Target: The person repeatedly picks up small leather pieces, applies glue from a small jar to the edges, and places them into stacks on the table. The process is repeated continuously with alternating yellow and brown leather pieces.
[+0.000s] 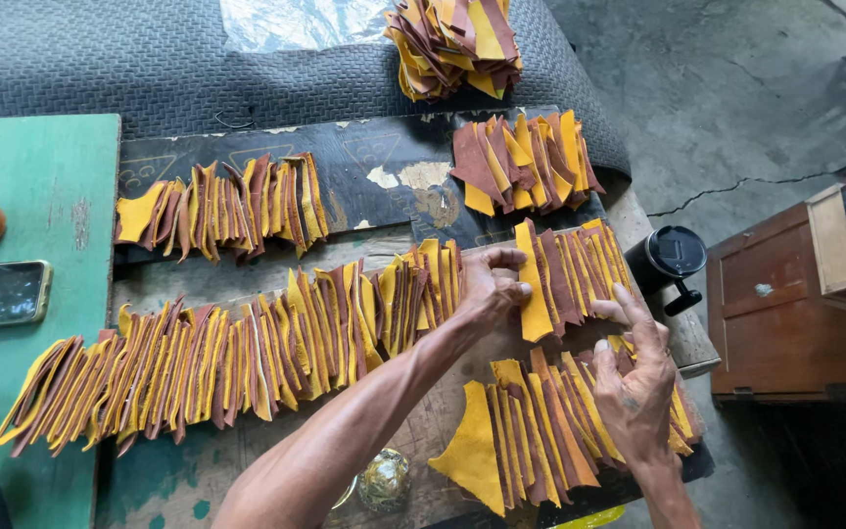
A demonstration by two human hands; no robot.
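At mid-bench, the left hand (487, 289) pinches a yellow leather piece (535, 284) in the far row; the right hand (638, 377) rests open-fingered on the near row (540, 431). Pieces look thin, light, floppy; best gripped at an edge.

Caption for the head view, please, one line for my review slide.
Two bare hands, left hand and right hand, spread overlapping rows of yellow-and-brown leather pieces across a worn workbench.
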